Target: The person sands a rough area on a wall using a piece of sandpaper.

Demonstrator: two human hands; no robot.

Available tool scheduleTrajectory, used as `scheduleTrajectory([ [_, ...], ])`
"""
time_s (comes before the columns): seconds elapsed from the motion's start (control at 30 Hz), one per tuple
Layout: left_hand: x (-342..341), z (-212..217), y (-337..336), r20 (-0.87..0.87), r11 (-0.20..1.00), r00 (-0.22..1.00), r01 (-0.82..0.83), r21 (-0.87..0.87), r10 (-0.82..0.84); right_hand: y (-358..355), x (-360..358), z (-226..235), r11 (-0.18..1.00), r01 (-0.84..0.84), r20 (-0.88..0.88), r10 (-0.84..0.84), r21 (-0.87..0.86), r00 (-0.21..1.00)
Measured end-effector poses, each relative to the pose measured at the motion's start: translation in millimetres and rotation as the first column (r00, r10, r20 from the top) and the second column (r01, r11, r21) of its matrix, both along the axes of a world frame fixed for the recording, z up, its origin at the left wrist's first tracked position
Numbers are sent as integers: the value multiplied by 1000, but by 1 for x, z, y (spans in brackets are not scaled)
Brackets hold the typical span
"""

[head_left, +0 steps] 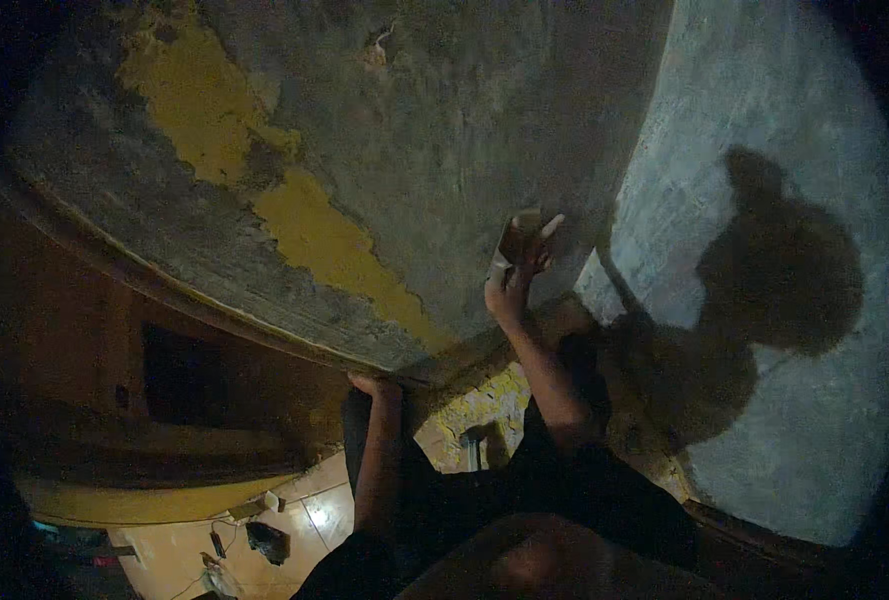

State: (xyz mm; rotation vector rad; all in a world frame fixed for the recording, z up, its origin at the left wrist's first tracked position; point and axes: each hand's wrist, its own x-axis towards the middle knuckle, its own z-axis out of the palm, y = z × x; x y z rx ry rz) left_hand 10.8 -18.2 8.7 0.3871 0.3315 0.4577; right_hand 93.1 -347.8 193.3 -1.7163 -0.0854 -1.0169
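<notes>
My right hand (513,284) is raised against the grey, patchy wall (444,130), close to its right-hand corner. Its fingers are closed on a small flat rectangular piece (520,232), brownish and pale-edged, perhaps a sanding sheet or block; the dim light hides its exact kind. One finger points away from the piece, to the upper right. Lower down, my left hand (372,384) rests at the wall's lower edge, and its fingers are too dark to make out. A broad yellow patch (314,220) of bare old paint runs diagonally across the grey surface.
A pale bluish wall (804,430) meets the grey one at the right and carries my shadow. Beneath the lower edge at left is a dark brown recess (194,380). On the tiled floor (304,535) lie a black bag-like object (267,541) and cables. Peeling yellow paint (484,405) shows between my arms.
</notes>
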Motion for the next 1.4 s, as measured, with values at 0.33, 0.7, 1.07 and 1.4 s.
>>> scheduleTrajectory([
  [0.33, 4, -22, -35, -79, 988, 993, 97, 123, -88, -27, 10, -41, 991, 84, -157, -67, 103, 985],
  [0.7, 3, 21, -35, -126, 1000, 992, 10, -20, -13, -19, -5, 17, 989, 93, -120, -106, -114, 987],
  [1.07, -3, -12, 11, -33, 982, 994, -93, 162, 100, 1, -3, 46, 976, 161, 12, -161, -144, 987],
  [1.4, 9, -33, -13, -115, 938, 993, 3, 348, 40, -22, 3, -5, 978, 129, -171, -157, -166, 973],
])
